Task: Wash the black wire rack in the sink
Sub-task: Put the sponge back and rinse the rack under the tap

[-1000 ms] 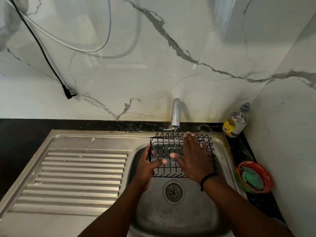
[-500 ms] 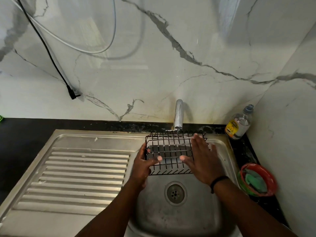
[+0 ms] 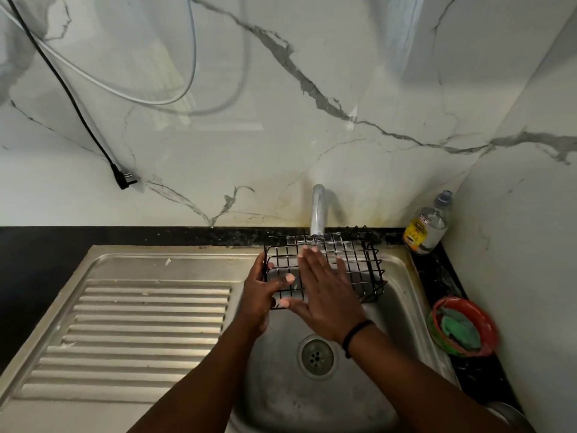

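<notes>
Steel sink (image 3: 402,307): left hand (image 3: 259,295) grips the black wire rack (image 3: 359,260); right hand (image 3: 327,292) lies flat on it, seemingly under the tap (image 3: 318,214).

Rack (image 3: 359,264): thin black wire, glossy coating; under the right hand (image 3: 327,295), gripped at its edge by the left hand (image 3: 259,295).
Sink (image 3: 281,385): brushed steel, dull sheen, spotted and scuffed; ribbed drainboard (image 3: 140,332) left of the hands.
Tap (image 3: 318,214): polished metal, beyond the fingertips.
Wall (image 3: 312,89): glossy white marble-look slab, grey veins.
Counter (image 3: 37,260): black, speckled stone.
Bottle (image 3: 427,226): clear plastic, right of the hands.
Bowl (image 3: 487,323): red plastic holding green cloth (image 3: 460,331).
</notes>
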